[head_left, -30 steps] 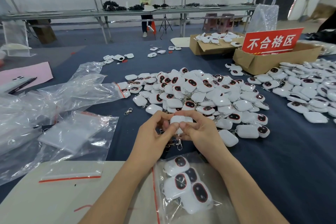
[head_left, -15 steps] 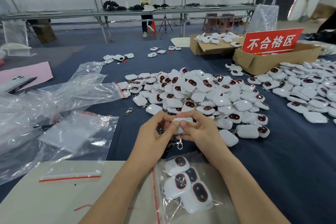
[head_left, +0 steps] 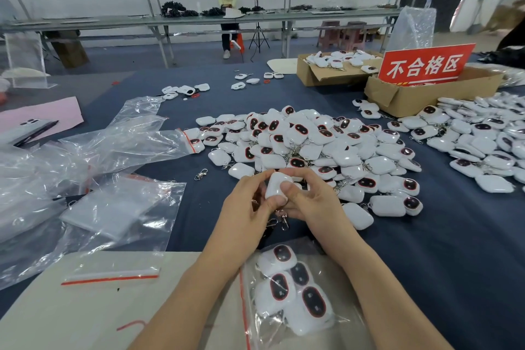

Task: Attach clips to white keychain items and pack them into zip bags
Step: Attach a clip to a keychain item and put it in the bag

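The white keychain item has tipped from flat to nearly upright. The left hand and right hand pinch it between them, thumbs on its face; its clip dangles straight below, toward the part-filled zip bag.

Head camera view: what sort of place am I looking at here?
Probably a small factory's assembly and packing floor. Identical white keychain items are heaped on the table, a nearby zip bag holds several more, and a red sign stands in a cardboard box.
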The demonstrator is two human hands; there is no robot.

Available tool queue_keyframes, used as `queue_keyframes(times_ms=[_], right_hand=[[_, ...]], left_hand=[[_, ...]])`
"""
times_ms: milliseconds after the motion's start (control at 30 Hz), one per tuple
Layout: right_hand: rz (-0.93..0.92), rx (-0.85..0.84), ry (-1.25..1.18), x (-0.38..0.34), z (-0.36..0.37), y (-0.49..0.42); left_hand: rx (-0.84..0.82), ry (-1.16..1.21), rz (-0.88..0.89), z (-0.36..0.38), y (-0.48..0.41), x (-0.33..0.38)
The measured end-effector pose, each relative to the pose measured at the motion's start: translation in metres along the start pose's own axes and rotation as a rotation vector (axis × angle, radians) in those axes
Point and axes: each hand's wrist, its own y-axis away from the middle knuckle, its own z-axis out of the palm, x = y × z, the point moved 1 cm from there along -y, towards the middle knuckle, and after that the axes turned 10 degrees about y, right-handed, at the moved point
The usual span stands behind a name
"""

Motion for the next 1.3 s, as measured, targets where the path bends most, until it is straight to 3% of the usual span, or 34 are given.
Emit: queue_keyframes(times_ms=[133, 400, 1167, 1300], right_hand=[[-0.06, -0.064, 0.065, -0.0032, -0.0036, 0.0029], [-0.053, -0.038, 0.17, -0.0021, -0.0029, 0.0026], [0.069, 0.03, 0.0, -0.0084, 0.0033, 0.0028], [0.075, 0.026, -0.117, -0.0061, -0.0005, 0.0013]], left_hand=[[0.016, 0.079, -0.067, -0.0012, -0.0002, -0.0026], [-0.018, 0.004, -0.075, -0.0013, 0.0024, -0.0028], [0.032, 0.041, -0.074, -0.0012, -0.0003, -0.0005], [0.024, 0.067, -0.087, -0.002, -0.0006, -0.0015]])
